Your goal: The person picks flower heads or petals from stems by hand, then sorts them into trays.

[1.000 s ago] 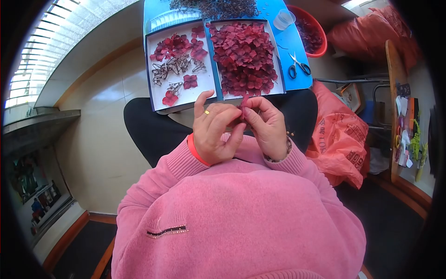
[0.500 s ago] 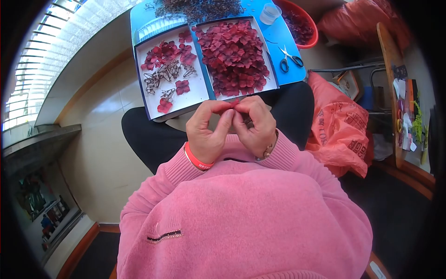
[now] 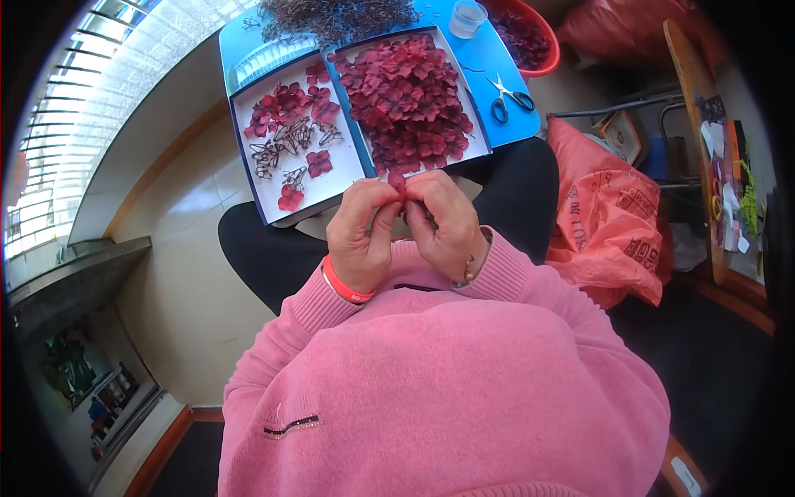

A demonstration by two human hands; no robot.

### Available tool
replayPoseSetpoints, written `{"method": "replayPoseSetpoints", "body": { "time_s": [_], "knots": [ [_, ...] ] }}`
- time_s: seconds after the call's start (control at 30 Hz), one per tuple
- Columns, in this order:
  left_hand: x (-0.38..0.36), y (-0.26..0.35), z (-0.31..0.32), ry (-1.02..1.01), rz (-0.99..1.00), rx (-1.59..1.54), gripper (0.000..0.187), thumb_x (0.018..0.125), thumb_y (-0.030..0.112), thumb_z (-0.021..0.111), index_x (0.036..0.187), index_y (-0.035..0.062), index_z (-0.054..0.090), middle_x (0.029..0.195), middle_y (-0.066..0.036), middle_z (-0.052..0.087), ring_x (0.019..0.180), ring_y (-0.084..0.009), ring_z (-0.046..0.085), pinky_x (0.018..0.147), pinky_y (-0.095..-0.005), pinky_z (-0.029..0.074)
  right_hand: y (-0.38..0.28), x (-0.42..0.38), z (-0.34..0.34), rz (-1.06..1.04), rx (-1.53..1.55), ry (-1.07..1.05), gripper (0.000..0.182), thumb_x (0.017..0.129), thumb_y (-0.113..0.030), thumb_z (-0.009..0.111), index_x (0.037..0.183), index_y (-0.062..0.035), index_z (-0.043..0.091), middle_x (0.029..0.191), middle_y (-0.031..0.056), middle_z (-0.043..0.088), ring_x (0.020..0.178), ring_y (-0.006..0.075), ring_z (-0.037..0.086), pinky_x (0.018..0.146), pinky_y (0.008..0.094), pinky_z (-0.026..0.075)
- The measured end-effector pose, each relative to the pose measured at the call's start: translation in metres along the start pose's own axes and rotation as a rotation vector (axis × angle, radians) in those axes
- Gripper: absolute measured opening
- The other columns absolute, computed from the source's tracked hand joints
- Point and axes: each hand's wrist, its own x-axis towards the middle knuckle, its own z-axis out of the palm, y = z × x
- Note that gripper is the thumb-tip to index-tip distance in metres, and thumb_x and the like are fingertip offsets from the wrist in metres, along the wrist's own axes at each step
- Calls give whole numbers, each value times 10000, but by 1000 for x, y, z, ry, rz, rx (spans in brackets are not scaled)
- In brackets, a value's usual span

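My left hand [image 3: 364, 229] and my right hand [image 3: 443, 224] meet in front of my lap, thumbs and forefingers pinched together. Between the fingertips they share a small dark red artificial flower [image 3: 397, 179], partly covered by the fingers. Just beyond stands a shallow white box with two halves. Its right half [image 3: 476, 149] carries a heap of dark red cloth flowers [image 3: 406, 99]. In the left half [image 3: 335, 174] lie some loose red flowers [image 3: 319, 163] and a small pile of thin brown stems [image 3: 291, 135].
The box rests on a blue table [image 3: 522, 128]. On it are black-handled scissors [image 3: 507, 98], a clear plastic cup [image 3: 468, 18] and a large heap of brown stems [image 3: 339, 18]. A red basin [image 3: 553, 50] stands at the table's right, with red printed bags [image 3: 609, 215] on the floor.
The red flower now shows more above my fingertips, and both hands have turned slightly. The whole view has shifted a little, moving the table and box leftward.
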Motion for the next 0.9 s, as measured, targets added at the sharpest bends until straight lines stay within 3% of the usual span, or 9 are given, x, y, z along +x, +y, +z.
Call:
{"method": "replayPoseSetpoints", "body": {
  "time_s": [0.2,0.3,0.4,0.6,0.7,0.73,0.8,0.83,0.9],
  "knots": [
    [4,16,5,19,-108,-18,175,791,-75,611,947,-9,568,895,-113,586,793,-207,579,737,-277,466,-3,1,-2,-64,-67,99,278,717,108,630,967,10,557,931,150,543,770,313,561,648,360,478],
    [4,11,2,-32,-48,165,182,771,-57,632,933,0,569,864,-114,591,771,-230,579,768,-318,467,-3,1,-3,-65,-61,119,293,708,110,644,972,13,562,913,144,541,753,306,556,645,353,478],
    [7,5,3,-10,163,319,187,755,-54,643,924,-4,579,817,-110,597,753,-243,584,796,-365,463,-3,0,-1,-36,-21,144,283,711,108,645,966,19,559,900,147,548,742,304,558,643,352,477],
    [6,5,-3,-37,272,264,167,764,-121,614,894,-18,599,807,-104,607,729,-223,599,902,-461,451,-3,-1,-1,-70,-44,122,246,725,111,639,936,18,553,886,147,566,742,297,571,642,350,482],
    [7,17,-3,-115,346,252,192,749,-150,600,892,-21,601,801,-107,604,755,-227,608,923,-478,448,-6,1,-9,-76,100,132,212,748,113,622,923,16,552,873,140,574,727,289,579,639,337,484],
    [8,16,-8,-34,226,271,185,767,-156,584,898,-25,594,818,-116,604,793,-221,618,938,-486,445,-8,2,-10,-16,137,131,192,779,112,598,939,16,552,903,136,575,731,232,579,636,302,482],
    [0,14,-8,34,202,204,164,822,-132,550,946,-27,576,848,-91,599,786,-171,600,871,-394,484,-15,-1,-11,113,160,120,148,836,103,552,955,14,548,964,123,568,742,133,571,636,240,473],
    [-2,13,-7,75,73,116,147,842,-109,545,961,-25,569,856,-78,596,779,-152,589,833,-356,484,-17,-1,-12,172,146,111,126,861,95,531,955,12,545,994,113,559,750,92,562,637,214,467],
    [-7,13,-5,168,-191,-61,119,881,-64,535,990,-21,557,873,-53,589,764,-114,567,757,-279,484,-14,-4,-10,282,204,98,113,859,85,537,942,8,549,1013,109,550,749,90,560,641,213,465]
  ]
}}
